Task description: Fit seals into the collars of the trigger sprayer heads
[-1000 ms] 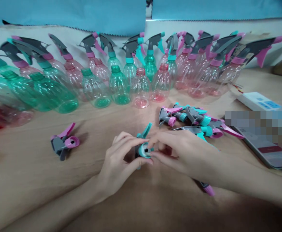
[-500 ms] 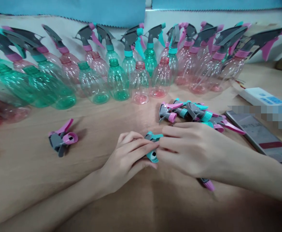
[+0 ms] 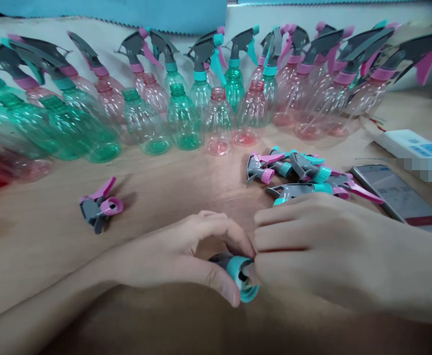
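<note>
One pink-collared spray head (image 3: 91, 208) left, open surface (image 3: 179, 185) beside it. Left hand (image 3: 182, 251) pinches teal-collared spray head (image 3: 235, 266) mid-view, partly hidden. Right hand (image 3: 312, 246) at its collar, fingertips hidden, grip can't tell. Phone (image 3: 401, 195) cut off at right edge.

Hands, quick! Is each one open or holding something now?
Left hand: closed, holding a gray-and-teal spray head.
Right hand: curled beside it; can't tell if it's holding anything.
</note>
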Action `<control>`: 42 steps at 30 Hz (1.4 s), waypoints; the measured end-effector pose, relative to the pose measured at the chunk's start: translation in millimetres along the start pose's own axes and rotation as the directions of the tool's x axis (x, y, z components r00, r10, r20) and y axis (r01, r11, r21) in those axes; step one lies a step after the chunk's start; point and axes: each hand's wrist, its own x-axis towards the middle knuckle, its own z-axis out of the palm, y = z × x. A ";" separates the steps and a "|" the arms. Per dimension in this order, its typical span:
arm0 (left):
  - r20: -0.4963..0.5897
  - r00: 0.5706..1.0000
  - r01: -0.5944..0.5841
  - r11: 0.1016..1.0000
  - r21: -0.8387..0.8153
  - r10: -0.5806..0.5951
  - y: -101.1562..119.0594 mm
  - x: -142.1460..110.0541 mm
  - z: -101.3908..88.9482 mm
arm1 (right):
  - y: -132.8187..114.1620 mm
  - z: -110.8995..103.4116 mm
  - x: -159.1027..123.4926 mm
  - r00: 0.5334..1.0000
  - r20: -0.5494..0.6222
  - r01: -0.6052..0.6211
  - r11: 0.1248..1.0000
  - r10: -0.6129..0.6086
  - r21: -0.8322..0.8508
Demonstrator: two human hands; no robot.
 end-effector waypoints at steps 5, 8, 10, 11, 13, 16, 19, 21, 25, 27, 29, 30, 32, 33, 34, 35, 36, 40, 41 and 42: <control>0.061 0.996 0.078 0.965 -0.250 -0.065 -1.8 3.4 1.7 | -4.3 -4.0 1.4 0.997 0.064 -0.033 0.999 0.035 -0.025; 0.050 0.995 0.102 0.927 -0.360 -0.090 -4.7 5.5 3.6 | -7.3 -6.0 1.8 0.997 0.059 -0.043 0.996 0.048 -0.081; 0.029 0.995 0.101 0.914 -0.393 -0.098 -7.0 6.0 5.2 | -6.7 -6.2 1.3 0.997 0.057 -0.045 0.993 0.051 -0.112; 0.022 0.994 0.103 0.909 -0.403 -0.103 -7.7 6.0 6.1 | -5.5 -5.9 0.8 0.997 0.056 -0.053 0.993 0.059 -0.107; 0.019 0.995 0.095 0.910 -0.403 -0.096 -7.9 5.2 7.9 | -2.3 -4.2 -1.1 0.997 0.050 -0.064 0.997 0.065 -0.040; -0.033 0.999 0.014 0.956 -0.292 -0.024 -5.1 3.1 10.6 | 0.2 -0.7 -4.7 0.994 0.009 -0.113 0.987 0.113 0.117; -0.109 0.994 -0.035 0.982 -0.185 0.015 -3.5 1.9 12.5 | -1.5 3.3 -7.6 0.978 -0.032 -0.200 0.968 0.207 0.155; -0.154 0.988 -0.028 0.985 -0.168 0.001 -4.7 1.9 13.5 | -2.6 7.5 -8.5 0.962 -0.048 -0.258 0.954 0.268 0.150; -0.248 0.969 -0.047 0.990 -0.131 0.013 -10.5 2.8 15.7 | 0.2 20.1 -8.7 0.932 -0.074 -0.321 0.902 0.355 0.288; -0.281 0.959 -0.064 0.993 -0.102 0.033 -13.0 3.5 16.6 | 2.4 24.3 -8.3 0.929 -0.096 -0.300 0.877 0.358 0.375; -0.299 0.953 -0.066 0.996 -0.054 0.047 -14.6 4.3 17.1 | 3.1 24.9 -7.7 0.929 -0.116 -0.275 0.866 0.351 0.416; -0.307 0.950 -0.064 0.998 -0.027 0.053 -15.1 4.7 17.4 | 2.7 24.1 -7.4 0.932 -0.119 -0.265 0.869 0.341 0.418; -0.314 0.947 -0.062 0.998 0.025 0.067 -16.0 5.4 17.9 | 0.2 21.2 -7.1 0.939 -0.102 -0.270 0.885 0.330 0.380; -0.314 0.946 -0.069 0.997 0.043 0.079 -16.3 5.7 18.1 | -1.6 19.7 -7.1 0.939 -0.085 -0.285 0.894 0.332 0.345; -0.314 0.945 -0.080 0.995 0.053 0.093 -16.6 5.9 18.4 | -3.4 18.6 -7.2 0.941 -0.069 -0.297 0.904 0.333 0.309; -0.315 0.944 -0.088 0.995 0.054 0.100 -16.9 6.0 18.6 | -5.2 18.0 -7.4 0.942 -0.058 -0.303 0.913 0.330 0.274; -0.318 0.943 -0.090 0.995 0.043 0.099 -17.0 6.0 18.8 | -6.6 17.9 -7.5 0.947 -0.055 -0.297 0.925 0.318 0.236; -0.354 0.934 -0.074 0.996 -0.055 0.049 -16.6 4.7 18.9 | -8.9 20.9 -6.8 0.968 -0.098 -0.223 0.971 0.230 0.083; -0.360 0.932 -0.074 0.995 -0.074 0.042 -16.4 4.3 18.9 | -8.9 21.8 -6.2 0.965 -0.104 -0.232 0.970 0.239 0.078; -0.365 0.930 -0.076 0.993 -0.089 0.039 -16.3 4.1 19.0 | -8.7 22.4 -5.5 0.960 -0.114 -0.246 0.965 0.256 0.095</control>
